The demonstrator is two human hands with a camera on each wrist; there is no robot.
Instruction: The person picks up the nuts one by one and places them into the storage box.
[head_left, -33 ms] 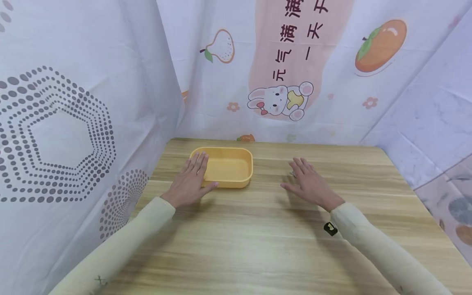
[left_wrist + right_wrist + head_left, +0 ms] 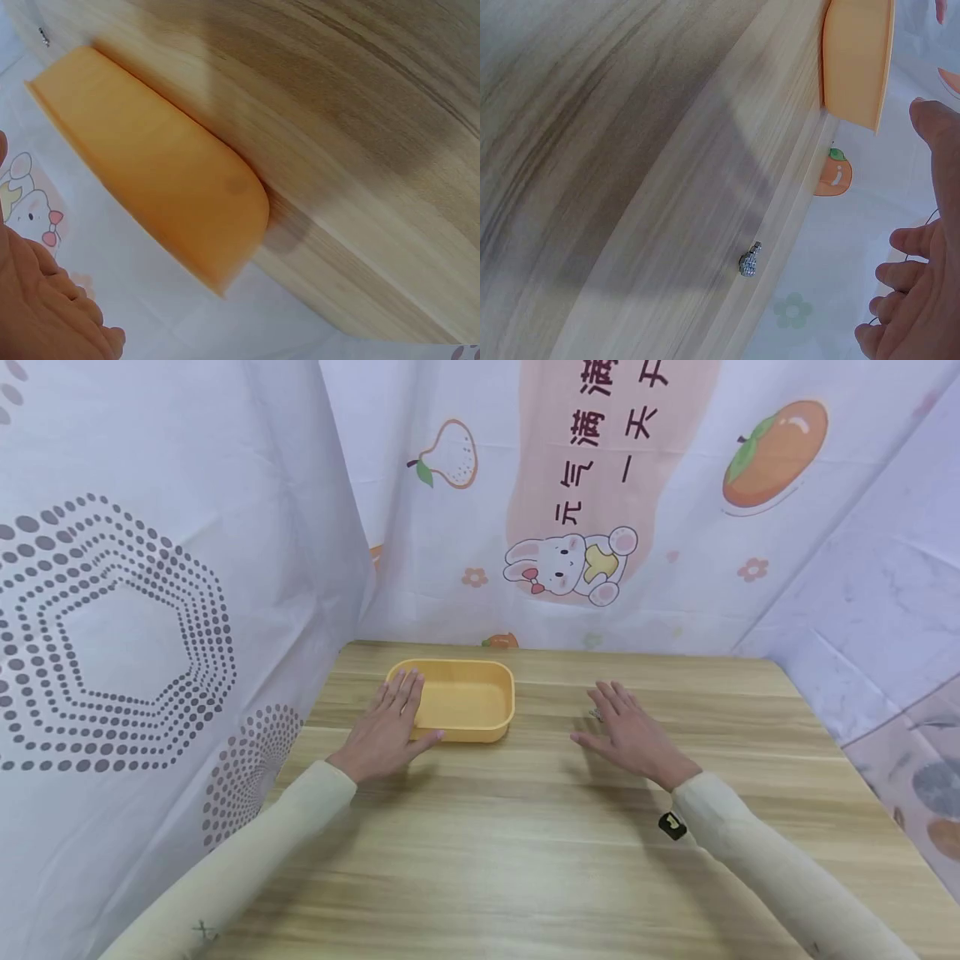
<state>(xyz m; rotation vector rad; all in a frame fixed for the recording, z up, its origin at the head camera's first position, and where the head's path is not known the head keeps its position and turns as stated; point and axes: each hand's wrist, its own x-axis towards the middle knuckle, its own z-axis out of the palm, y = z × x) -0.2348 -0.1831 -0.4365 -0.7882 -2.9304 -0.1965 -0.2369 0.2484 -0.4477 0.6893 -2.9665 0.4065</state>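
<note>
A yellow rectangular plastic basin (image 2: 467, 693) sits toward the back left of the wooden table. My left hand (image 2: 386, 727) hovers over its left front corner, fingers straight and holding nothing. In the left wrist view the hand (image 2: 49, 307) appears apart from the basin's side (image 2: 157, 161). Over the table to the right, my right hand (image 2: 633, 735) is held palm down with its fingers extended. Just beyond it lies a small silver linked metal piece (image 2: 748, 261), like a bunched chain or watch band. In the head view the right hand hides part of that piece (image 2: 596, 714).
The wooden table (image 2: 480, 860) meets a printed white curtain (image 2: 450, 602) at the back. Another dotted white cloth (image 2: 127, 652) hangs along the left side, and a marbled cloth (image 2: 862, 610) along the right. A small dark tag (image 2: 672, 825) is by the right cuff.
</note>
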